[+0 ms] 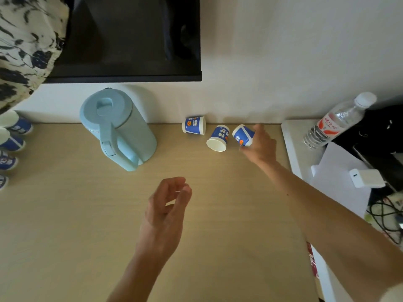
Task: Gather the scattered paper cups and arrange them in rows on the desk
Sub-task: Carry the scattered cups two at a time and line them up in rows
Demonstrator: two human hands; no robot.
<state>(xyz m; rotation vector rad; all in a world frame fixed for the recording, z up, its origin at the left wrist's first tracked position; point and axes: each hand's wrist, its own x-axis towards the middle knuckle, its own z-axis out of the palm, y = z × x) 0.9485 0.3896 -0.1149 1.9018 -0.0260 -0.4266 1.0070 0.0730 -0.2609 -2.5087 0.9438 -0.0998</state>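
Observation:
Three blue-and-white paper cups lie on their sides at the far edge of the wooden desk [65, 214]. The left cup [194, 124] rests against the wall. The middle cup [218, 137] points its open mouth toward me. My right hand [260, 144] grips the right cup [243, 134], tilted just above the desk. My left hand [166, 211] hovers over the desk's middle with loosely curled fingers, holding nothing. Several more cups [13, 136] stand in a column at the far left edge, partly cut off.
A pale blue kettle [117, 127] stands left of the lying cups. A dark monitor [130, 38] hangs above. At right, a white shelf [292, 138] carries a water bottle [335, 120], a white charger [366, 177] and cables. Patterned fabric [24, 46] hangs top left.

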